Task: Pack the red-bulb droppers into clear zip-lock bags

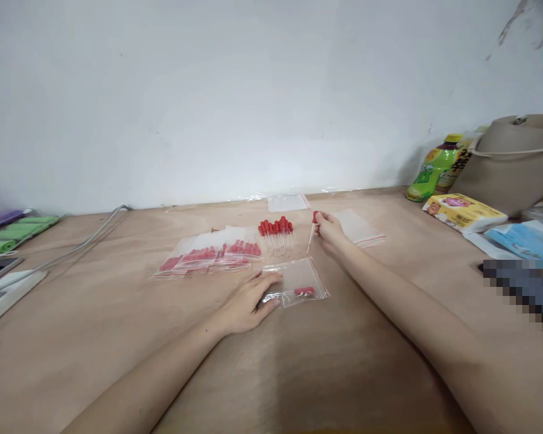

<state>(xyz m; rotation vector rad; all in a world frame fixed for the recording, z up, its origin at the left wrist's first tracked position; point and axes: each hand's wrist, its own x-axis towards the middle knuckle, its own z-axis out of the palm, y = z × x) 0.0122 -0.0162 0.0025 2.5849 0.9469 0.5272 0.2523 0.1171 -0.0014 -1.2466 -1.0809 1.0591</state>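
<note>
A dropper (311, 235) with a red rubber bulb and a thin clear tube hangs from my right hand (329, 230), its bulb pinched between thumb and fingers and its tip pointing down. My left hand (248, 304) rests on the left end of a clear zip bag (296, 277), fingers and thumb spread apart. Inside this bag, at its right end, lies one red bulb; the tube is hard to make out. Behind the bag, several loose droppers (277, 232) lie in a row with their red bulbs toward the wall.
Filled zip bags (208, 256) with red bulbs overlap at the left. Flat zip bags (359, 229) lie beneath my right wrist; another bag (287, 203) lies near the wall. Rightward are a green bottle (434, 169), a tissue pack (464, 212) and a bag (511, 163). A cable (95, 234) crosses the left.
</note>
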